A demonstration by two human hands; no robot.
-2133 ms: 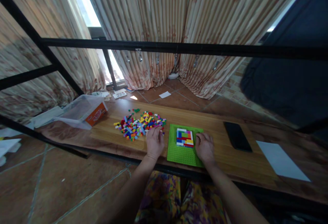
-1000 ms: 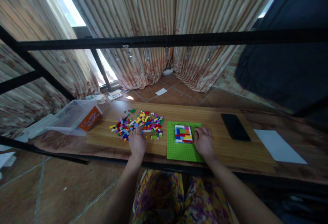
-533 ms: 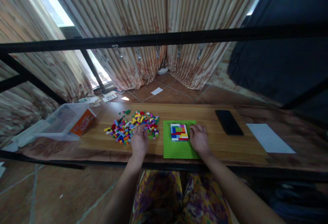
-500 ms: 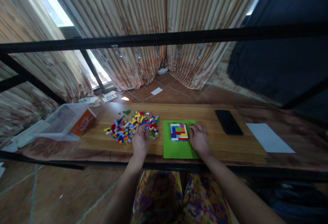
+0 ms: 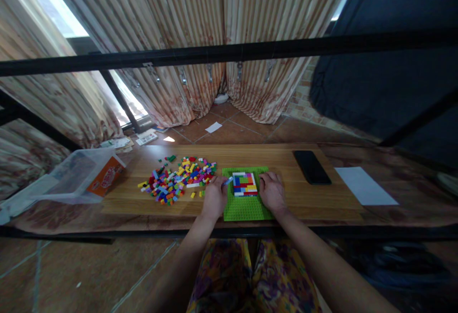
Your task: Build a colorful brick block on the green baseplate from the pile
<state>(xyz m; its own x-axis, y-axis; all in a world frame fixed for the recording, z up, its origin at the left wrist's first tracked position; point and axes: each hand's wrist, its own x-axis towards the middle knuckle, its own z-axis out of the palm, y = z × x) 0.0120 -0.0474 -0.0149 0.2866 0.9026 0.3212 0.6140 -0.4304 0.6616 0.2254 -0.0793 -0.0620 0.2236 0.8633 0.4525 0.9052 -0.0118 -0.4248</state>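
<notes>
A light blue toy brick (image 5: 229, 180) is pinched between the fingertips of my left hand (image 5: 214, 198), over the left edge of a green studded baseplate (image 5: 246, 209). On the plate sits a low square of joined bricks (image 5: 245, 190) in white, blue, red and yellow, with green showing inside it. My right hand (image 5: 272, 192) rests at the plate's right edge, its curled fingertips close beside the square. Whatever those fingers hold, if anything, is hidden. To the left of my left hand spreads a pile of loose colourful bricks (image 5: 171, 179).
A black phone (image 5: 311, 167) lies on the wooden board (image 5: 200, 210) to the right, with a white paper sheet (image 5: 365, 185) beyond it. At the far left stands a clear plastic bin (image 5: 71, 174) with an orange label. A black metal bar (image 5: 214, 55) crosses ahead.
My left hand has moved right from the brick pile to the baseplate, bringing a light blue brick. My right hand stays at the plate's right edge. The whole view has shifted slightly.
</notes>
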